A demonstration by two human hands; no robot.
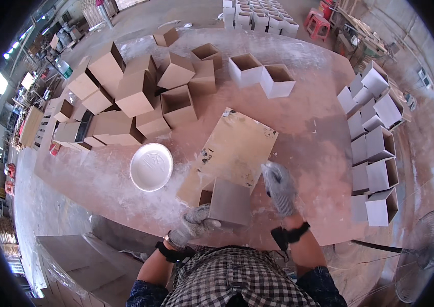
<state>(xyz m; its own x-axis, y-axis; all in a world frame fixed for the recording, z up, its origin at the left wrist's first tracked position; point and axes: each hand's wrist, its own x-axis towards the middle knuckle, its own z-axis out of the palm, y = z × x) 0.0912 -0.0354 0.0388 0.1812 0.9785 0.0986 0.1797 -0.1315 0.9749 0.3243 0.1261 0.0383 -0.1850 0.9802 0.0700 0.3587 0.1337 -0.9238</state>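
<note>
Both my hands wear grey knit gloves. My left hand (195,223) grips the near left corner of a small brown open wooden box (229,202) that stands on the near part of the brown work table (309,128). Just right of the box, my right hand (280,188) hovers with its fingers together and nothing in it. Behind the box, a flat board (235,148) stained with white filler lies on the table. A round white bowl of filler (151,167) sits to the left.
Several bare brown boxes (140,92) are heaped at the far left. Two white-coated boxes (260,75) stand at the back, and more white boxes (373,153) line the right edge. A floor fan (424,253) stands at lower right, red stools (318,23) at the far top.
</note>
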